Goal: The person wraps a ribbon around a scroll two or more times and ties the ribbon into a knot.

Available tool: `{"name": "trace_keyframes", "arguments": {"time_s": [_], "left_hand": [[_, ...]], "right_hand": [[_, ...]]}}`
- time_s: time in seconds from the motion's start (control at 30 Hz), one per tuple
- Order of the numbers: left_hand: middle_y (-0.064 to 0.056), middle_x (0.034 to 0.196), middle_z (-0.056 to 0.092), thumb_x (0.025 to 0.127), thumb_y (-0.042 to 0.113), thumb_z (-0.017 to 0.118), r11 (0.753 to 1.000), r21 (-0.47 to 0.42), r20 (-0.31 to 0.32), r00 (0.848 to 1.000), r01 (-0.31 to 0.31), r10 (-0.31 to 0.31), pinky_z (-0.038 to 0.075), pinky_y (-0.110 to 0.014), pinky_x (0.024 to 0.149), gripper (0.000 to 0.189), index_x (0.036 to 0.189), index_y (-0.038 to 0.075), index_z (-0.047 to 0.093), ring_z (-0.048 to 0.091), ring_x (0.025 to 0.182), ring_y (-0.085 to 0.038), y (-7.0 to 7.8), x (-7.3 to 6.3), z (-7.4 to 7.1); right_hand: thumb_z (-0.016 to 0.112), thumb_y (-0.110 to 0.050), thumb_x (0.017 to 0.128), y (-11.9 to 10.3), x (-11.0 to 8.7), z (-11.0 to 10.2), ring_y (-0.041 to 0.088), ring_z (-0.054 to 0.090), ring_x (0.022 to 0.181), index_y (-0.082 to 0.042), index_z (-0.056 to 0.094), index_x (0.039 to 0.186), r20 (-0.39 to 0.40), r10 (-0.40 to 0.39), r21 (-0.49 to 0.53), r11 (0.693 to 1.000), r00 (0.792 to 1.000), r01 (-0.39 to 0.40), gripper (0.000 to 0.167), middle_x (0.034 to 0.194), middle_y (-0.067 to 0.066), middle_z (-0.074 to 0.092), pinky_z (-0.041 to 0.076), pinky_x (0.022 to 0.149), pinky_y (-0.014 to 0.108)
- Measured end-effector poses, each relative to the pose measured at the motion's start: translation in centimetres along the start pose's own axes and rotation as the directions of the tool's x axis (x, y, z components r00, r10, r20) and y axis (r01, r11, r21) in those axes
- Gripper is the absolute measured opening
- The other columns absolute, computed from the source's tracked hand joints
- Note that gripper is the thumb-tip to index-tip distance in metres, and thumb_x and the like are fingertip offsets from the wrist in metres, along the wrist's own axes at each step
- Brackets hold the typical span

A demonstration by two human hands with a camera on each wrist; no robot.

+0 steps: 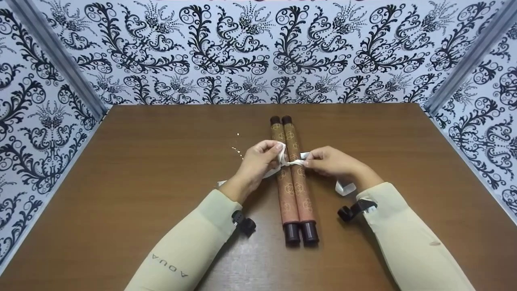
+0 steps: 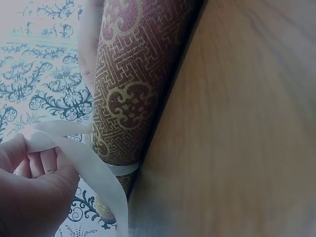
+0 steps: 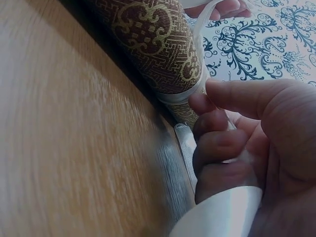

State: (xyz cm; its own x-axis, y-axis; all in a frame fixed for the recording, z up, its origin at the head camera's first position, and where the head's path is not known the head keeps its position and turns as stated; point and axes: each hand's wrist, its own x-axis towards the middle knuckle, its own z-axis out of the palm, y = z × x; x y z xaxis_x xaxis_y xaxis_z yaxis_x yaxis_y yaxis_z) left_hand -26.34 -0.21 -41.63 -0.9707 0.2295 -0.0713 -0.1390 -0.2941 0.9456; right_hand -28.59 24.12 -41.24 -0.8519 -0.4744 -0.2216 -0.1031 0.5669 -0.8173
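Observation:
Two rolled scrolls (image 1: pixel 288 188) in patterned brocade with dark end knobs lie side by side on the table. A white ribbon (image 2: pixel 101 170) passes round them near the middle and crosses on top. My left hand (image 1: pixel 258 159) pinches a loop of that ribbon between thumb and fingers, just left of the scrolls. On the right side, my right hand (image 1: pixel 333 161) pinches the ribbon close to the scroll, its other fingers curled. In the right wrist view a loose ribbon tail (image 3: pixel 222 215) hangs from beneath the right hand's fingers.
The brown wooden table (image 1: pixel 133 161) spreads around the scrolls, with patterned walls (image 1: pixel 250 52) at the back and sides. Small bright specks (image 1: pixel 237 151) show on the table left of the scrolls. A dark camera mount (image 1: pixel 355 210) sits on the right wrist.

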Motion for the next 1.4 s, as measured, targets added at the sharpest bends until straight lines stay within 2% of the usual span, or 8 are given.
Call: {"name": "trace_keyframes", "arguments": {"time_s": [0.23, 0.47, 0.57, 0.7, 0.83, 0.93, 1.13, 1.4], "left_hand": [[0.000, 0.082, 0.065, 0.104, 0.011, 0.061, 1.000, -0.009, -0.003, 1.000, -0.003, 0.003, 0.049, -0.021, 0.062, 0.009, 0.104, 0.004, 0.067, 0.061, 0.069, -0.010, 0.0, 0.0, 0.1], [0.001, 0.080, 0.063, 0.104, 0.010, 0.061, 0.999, -0.037, 0.007, 1.000, -0.005, 0.005, 0.046, -0.021, 0.061, 0.007, 0.100, 0.007, 0.066, 0.057, 0.067, -0.009, 0.1, 0.0, 0.2], [0.001, 0.079, 0.062, 0.104, 0.010, 0.061, 0.999, -0.037, 0.009, 1.000, -0.002, 0.003, 0.045, -0.021, 0.060, 0.007, 0.098, 0.007, 0.066, 0.055, 0.066, -0.009, 0.1, 0.0, 0.3], [0.000, 0.079, 0.063, 0.104, 0.010, 0.061, 1.000, -0.031, 0.008, 1.000, -0.001, 0.002, 0.045, -0.022, 0.061, 0.008, 0.098, 0.008, 0.066, 0.058, 0.067, -0.010, 0.2, 0.1, 0.3], [-0.001, 0.080, 0.065, 0.105, 0.011, 0.060, 1.000, -0.029, 0.012, 1.000, -0.001, 0.001, 0.047, -0.022, 0.062, 0.008, 0.100, 0.007, 0.066, 0.061, 0.069, -0.010, 0.2, 0.1, 0.2], [-0.001, 0.081, 0.065, 0.105, 0.011, 0.059, 1.000, -0.029, 0.018, 1.000, -0.005, 0.005, 0.048, -0.022, 0.063, 0.008, 0.102, 0.006, 0.065, 0.063, 0.070, -0.011, 0.1, 0.0, 0.1], [-0.001, 0.082, 0.066, 0.105, 0.010, 0.059, 0.999, -0.038, 0.022, 1.000, -0.002, 0.003, 0.050, -0.022, 0.063, 0.008, 0.103, 0.006, 0.065, 0.064, 0.071, -0.011, 0.0, 0.0, 0.0], [0.000, 0.082, 0.065, 0.104, 0.012, 0.061, 1.000, 0.000, 0.003, 1.000, 0.004, -0.004, 0.050, -0.022, 0.063, 0.009, 0.104, 0.005, 0.066, 0.063, 0.071, -0.010, 0.0, 0.1, 0.1]], "right_hand": [[0.064, -0.023, 0.103, -0.1, 0.0, -0.2, 0.012, 0.055, 0.065, 0.003, 0.069, 0.099, -0.019, -0.028, -0.085, 0.996, 0.999, 0.026, 0.027, 0.075, 0.002, 0.061, 0.047, 0.059, 0.023], [0.064, -0.025, 0.103, -0.1, -0.2, -1.2, 0.022, 0.067, 0.077, -0.003, 0.075, 0.105, -0.197, -0.067, -0.141, 0.989, 0.978, 0.040, 0.024, 0.088, 0.016, 0.071, 0.057, 0.071, 0.034], [0.063, -0.024, 0.104, 0.0, -0.4, -1.7, 0.022, 0.068, 0.076, -0.001, 0.074, 0.108, -0.223, -0.057, -0.135, 0.990, 0.973, 0.028, 0.026, 0.090, 0.018, 0.072, 0.059, 0.072, 0.034], [0.063, -0.023, 0.104, 0.2, -0.5, -2.2, 0.018, 0.067, 0.070, 0.001, 0.072, 0.113, -0.245, -0.029, -0.129, 0.992, 0.969, -0.003, 0.027, 0.089, 0.018, 0.072, 0.057, 0.065, 0.029], [0.064, -0.019, 0.102, 0.6, -0.4, -2.6, 0.016, 0.064, 0.080, 0.000, 0.073, 0.113, -0.330, -0.053, -0.206, 0.978, 0.943, -0.017, 0.024, 0.098, 0.015, 0.074, 0.052, 0.076, 0.028], [0.066, -0.014, 0.099, 1.1, -0.4, -2.9, 0.023, 0.065, 0.093, 0.001, 0.073, 0.114, -0.377, -0.075, -0.252, 0.967, 0.923, -0.025, 0.023, 0.106, 0.017, 0.074, 0.050, 0.088, 0.035], [0.072, -0.014, 0.095, 2.3, -0.6, -3.3, 0.040, 0.062, 0.113, 0.006, 0.068, 0.121, -0.378, -0.022, -0.303, 0.948, 0.926, -0.101, 0.033, 0.118, 0.026, 0.067, 0.046, 0.104, 0.055], [0.069, -0.013, 0.096, 2.9, -0.8, -3.6, 0.035, 0.063, 0.097, 0.002, 0.073, 0.105, -0.382, 0.042, -0.355, 0.916, 0.923, -0.189, 0.019, 0.101, 0.019, 0.072, 0.048, 0.086, 0.044]]}}
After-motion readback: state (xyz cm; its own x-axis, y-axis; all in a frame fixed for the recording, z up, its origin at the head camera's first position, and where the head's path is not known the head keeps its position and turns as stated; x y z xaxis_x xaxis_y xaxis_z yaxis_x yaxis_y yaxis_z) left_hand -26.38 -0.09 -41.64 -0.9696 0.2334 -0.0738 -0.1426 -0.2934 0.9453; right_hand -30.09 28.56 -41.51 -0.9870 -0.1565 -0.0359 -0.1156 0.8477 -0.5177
